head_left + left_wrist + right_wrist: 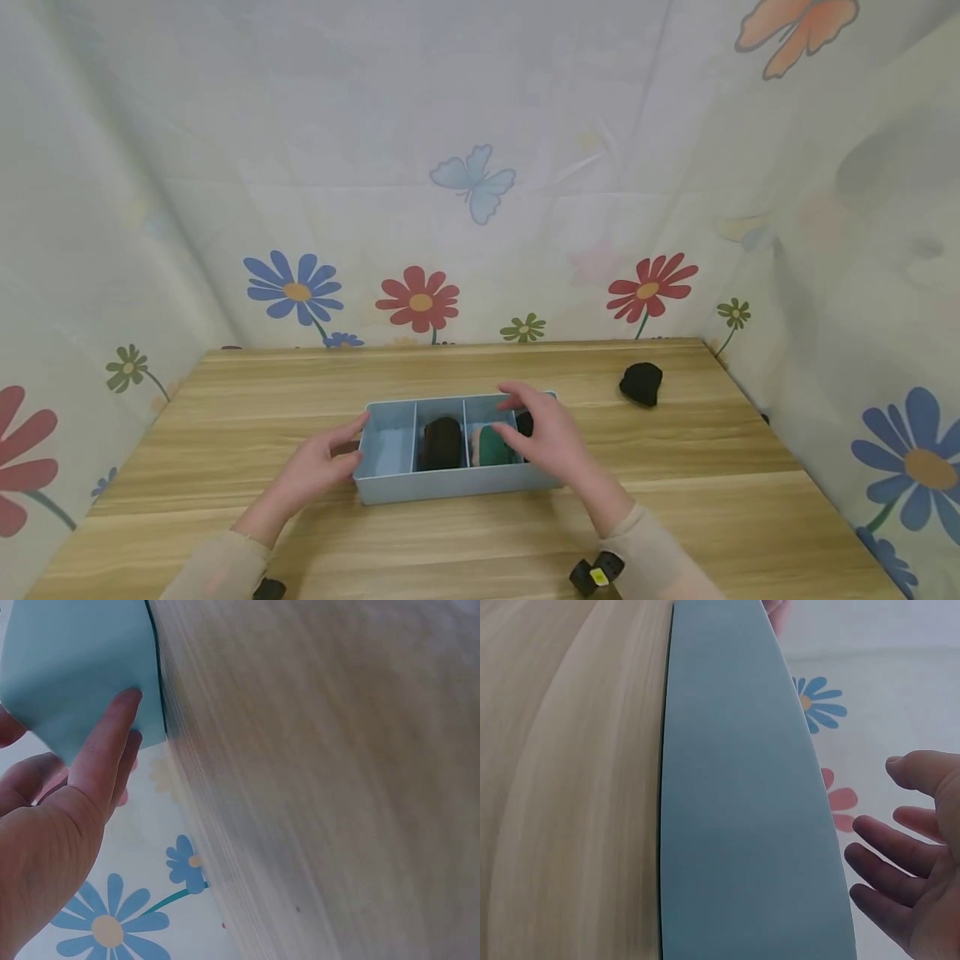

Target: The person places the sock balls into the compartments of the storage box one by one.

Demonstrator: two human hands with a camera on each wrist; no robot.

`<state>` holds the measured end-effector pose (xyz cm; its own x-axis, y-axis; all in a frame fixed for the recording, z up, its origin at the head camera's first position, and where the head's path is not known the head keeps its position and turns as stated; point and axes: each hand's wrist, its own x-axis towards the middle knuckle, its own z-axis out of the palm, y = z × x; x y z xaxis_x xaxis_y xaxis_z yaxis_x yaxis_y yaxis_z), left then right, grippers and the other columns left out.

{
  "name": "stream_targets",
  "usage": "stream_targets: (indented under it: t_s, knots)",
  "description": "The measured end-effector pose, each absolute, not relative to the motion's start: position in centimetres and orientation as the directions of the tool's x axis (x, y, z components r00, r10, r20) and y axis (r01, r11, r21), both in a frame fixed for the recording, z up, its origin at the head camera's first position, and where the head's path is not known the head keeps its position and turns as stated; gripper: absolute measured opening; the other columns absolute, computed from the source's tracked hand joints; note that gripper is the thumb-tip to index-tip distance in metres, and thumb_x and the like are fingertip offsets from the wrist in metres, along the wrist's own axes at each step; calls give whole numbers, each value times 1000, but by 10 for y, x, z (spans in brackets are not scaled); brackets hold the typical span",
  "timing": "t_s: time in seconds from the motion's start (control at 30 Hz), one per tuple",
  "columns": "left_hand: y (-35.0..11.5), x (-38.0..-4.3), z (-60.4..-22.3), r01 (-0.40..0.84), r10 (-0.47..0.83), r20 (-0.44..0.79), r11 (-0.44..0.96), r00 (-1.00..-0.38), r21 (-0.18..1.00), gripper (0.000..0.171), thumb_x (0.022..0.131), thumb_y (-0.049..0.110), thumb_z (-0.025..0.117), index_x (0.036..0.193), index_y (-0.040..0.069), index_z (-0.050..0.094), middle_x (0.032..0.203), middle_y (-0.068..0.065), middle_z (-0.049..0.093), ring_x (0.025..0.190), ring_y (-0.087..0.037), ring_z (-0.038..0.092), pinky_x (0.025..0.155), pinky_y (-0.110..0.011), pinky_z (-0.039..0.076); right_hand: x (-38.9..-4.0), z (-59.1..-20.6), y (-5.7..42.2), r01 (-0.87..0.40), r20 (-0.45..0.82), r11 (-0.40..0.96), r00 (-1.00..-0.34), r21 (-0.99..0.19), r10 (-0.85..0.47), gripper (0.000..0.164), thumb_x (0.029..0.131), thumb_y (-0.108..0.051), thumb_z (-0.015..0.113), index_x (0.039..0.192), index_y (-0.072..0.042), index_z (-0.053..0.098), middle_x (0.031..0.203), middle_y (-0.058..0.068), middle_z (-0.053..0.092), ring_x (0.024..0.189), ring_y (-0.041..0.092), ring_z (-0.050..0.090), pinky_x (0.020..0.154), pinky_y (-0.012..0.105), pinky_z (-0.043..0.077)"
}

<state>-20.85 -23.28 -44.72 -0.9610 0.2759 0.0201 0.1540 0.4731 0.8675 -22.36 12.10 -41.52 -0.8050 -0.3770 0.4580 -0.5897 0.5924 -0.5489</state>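
A light blue divided box (pixel 457 487) sits on the table, its left compartment bare. A dark brown soft-looking bundle (pixel 442 443) fills the second compartment, and a green-and-beige bundle (pixel 492 447) lies in the third. Something black (pixel 524 423) shows in the right compartment, partly hidden by my right hand. With extended fingers, my left hand (pixel 311 463) touches the box's left end, as the left wrist view also shows. My right hand (pixel 553 439) hovers over the box's right part, fingers spread and holding nothing. In the right wrist view its fingers stand apart above the box's rim.
A black crumpled bundle (pixel 641 384) lies on the wooden table (pixel 300 379) at the back right. Pale fabric (pixel 360 167) printed with flowers and butterflies hangs behind and along both sides. A small black device (pixel 597 575) is at the right wrist.
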Motion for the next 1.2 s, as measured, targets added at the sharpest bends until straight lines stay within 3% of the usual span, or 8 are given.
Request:
stream_targets:
  t_s: [0.43,0.77,1.2]
  knots:
    - [-232,-210,-448,135,263,-3,506,-965,852,59,96,8,57,152,5,38,152,-24,37,127,-44,50,79,-33,59,-232,-420,159,-579,521,639,-796,-506,-308,49,85,-14,79,128,-4,60,104,8,70,100,26,67,90,48,53]
    - [-233,-209,-448,143,266,4,508,-964,849,60,96,9,57,152,4,38,152,-25,37,127,-44,50,81,-34,58,-237,-429,186,-532,500,591,-833,-606,-237,50,83,-6,79,128,1,59,110,15,67,103,31,64,97,51,50]
    - [-233,-209,-448,167,281,22,504,-959,848,60,96,8,57,152,2,38,152,-26,37,126,-44,50,80,-35,59,-239,-434,215,-469,485,653,-857,-594,-175,52,82,-8,80,129,1,59,112,18,67,100,34,65,90,53,53]
